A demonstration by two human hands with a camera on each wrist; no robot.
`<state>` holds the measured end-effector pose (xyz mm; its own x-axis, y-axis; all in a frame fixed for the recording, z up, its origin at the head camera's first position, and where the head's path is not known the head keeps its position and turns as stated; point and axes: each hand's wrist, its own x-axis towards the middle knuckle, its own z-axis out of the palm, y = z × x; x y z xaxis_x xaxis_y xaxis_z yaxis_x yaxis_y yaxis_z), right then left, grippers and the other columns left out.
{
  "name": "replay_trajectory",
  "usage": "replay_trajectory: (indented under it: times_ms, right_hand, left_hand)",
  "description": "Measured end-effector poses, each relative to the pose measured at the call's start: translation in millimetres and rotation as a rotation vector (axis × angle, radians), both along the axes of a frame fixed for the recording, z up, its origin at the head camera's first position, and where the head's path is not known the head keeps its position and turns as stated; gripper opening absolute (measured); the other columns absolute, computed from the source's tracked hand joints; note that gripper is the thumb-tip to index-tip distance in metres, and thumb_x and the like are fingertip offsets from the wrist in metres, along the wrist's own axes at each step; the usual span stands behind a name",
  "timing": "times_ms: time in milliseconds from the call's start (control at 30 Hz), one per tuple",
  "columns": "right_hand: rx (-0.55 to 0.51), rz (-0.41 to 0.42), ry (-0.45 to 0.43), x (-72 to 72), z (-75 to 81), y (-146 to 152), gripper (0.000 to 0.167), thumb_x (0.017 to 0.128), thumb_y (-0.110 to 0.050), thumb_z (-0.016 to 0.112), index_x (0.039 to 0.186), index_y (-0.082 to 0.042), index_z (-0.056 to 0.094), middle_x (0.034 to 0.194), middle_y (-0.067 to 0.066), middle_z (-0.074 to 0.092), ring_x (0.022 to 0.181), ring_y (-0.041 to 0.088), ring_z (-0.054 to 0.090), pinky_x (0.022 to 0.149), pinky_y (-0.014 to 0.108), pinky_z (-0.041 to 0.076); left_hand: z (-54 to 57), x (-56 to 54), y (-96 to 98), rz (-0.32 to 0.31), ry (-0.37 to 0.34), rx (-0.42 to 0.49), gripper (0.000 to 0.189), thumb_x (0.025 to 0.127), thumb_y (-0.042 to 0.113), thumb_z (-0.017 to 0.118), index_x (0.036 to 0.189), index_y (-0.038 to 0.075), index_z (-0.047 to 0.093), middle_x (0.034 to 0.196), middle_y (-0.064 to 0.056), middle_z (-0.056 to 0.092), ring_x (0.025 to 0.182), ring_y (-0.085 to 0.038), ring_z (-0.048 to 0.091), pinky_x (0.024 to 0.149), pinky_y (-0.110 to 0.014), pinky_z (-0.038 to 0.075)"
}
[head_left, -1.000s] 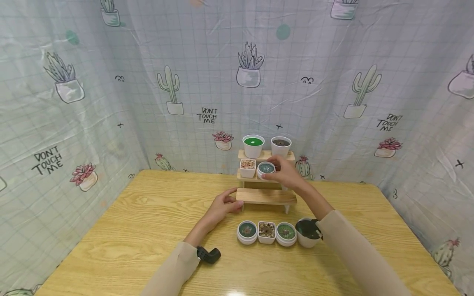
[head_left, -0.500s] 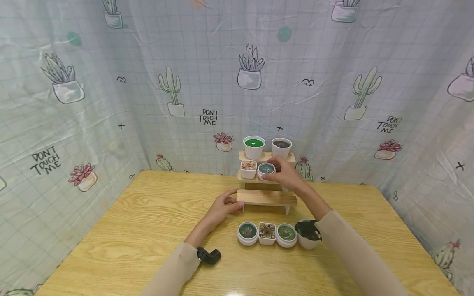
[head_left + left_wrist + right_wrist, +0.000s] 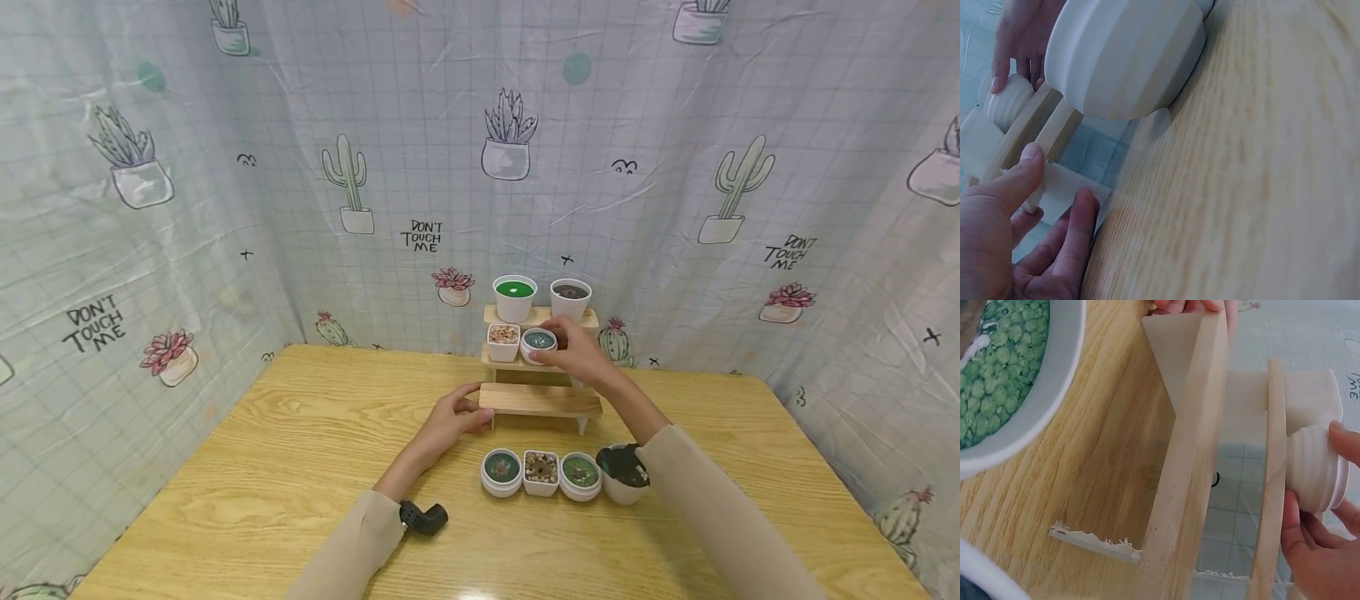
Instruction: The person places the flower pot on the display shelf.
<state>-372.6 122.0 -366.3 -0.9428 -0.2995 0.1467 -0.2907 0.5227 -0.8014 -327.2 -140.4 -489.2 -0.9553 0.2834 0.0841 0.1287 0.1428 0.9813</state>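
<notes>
On the middle tier of a small wooden stepped stand (image 3: pixel 540 400), a round white pot (image 3: pixel 539 341) with a blue-green top sits beside a square white pot (image 3: pixel 503 342) of pale pebbles. My right hand (image 3: pixel 581 353) pinches the round pot from its right side, thumb at the front. The right wrist view shows this ribbed pot (image 3: pixel 1314 469) right at the middle board. My left hand (image 3: pixel 444 427) grips the left end of the lowest board, with its thumb on the board and fingers around the white support (image 3: pixel 1066 187) in the left wrist view.
Two taller white pots, one green-topped (image 3: pixel 513 298) and one brown-topped (image 3: pixel 570 297), stand on the top tier. In front of the stand, a row holds two round pots (image 3: pixel 501 472), a square pebble pot (image 3: pixel 541 472) and a larger dark-topped pot (image 3: pixel 622 473). A patterned curtain (image 3: pixel 420 167) hangs behind.
</notes>
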Motion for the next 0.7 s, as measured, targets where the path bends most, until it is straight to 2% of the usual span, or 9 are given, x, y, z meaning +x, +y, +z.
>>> replay_trajectory:
  times_ms: [133, 367, 700]
  right_hand:
    - [0.004, 0.017, 0.005, 1.8, 1.0, -0.3, 0.061, 0.094, -0.022, 0.078, 0.143, -0.001, 0.048, 0.138, 0.023, 0.060, 0.123, 0.034, 0.059, 0.102, 0.045, 0.052]
    - [-0.007, 0.042, 0.012, 2.6, 0.3, 1.9, 0.061, 0.094, -0.016, 0.076, 0.144, 0.002, 0.046, 0.140, 0.027, 0.059, 0.125, 0.038, 0.059, 0.104, 0.048, 0.052]
    - [-0.006, 0.031, 0.010, 2.9, 0.0, 0.6, 0.061, 0.094, -0.016, 0.077, 0.143, 0.002, 0.045, 0.140, 0.026, 0.059, 0.126, 0.038, 0.059, 0.107, 0.049, 0.051]
  left_hand:
    - [0.1, -0.1, -0.4, -0.003, -0.002, 0.000, 0.076, 0.098, 0.027, 0.074, 0.160, 0.005, 0.035, 0.110, -0.016, 0.071, 0.096, -0.025, 0.076, 0.091, -0.036, 0.062]
    - [2.1, 0.4, -0.1, 0.006, -0.008, -0.001, 0.077, 0.097, 0.029, 0.075, 0.160, 0.008, 0.036, 0.108, -0.014, 0.071, 0.092, -0.019, 0.076, 0.090, -0.033, 0.062]
    - [3.0, 0.6, -0.5, 0.011, -0.011, -0.005, 0.076, 0.097, 0.030, 0.075, 0.160, 0.010, 0.037, 0.109, -0.014, 0.071, 0.092, -0.019, 0.076, 0.089, -0.033, 0.062]
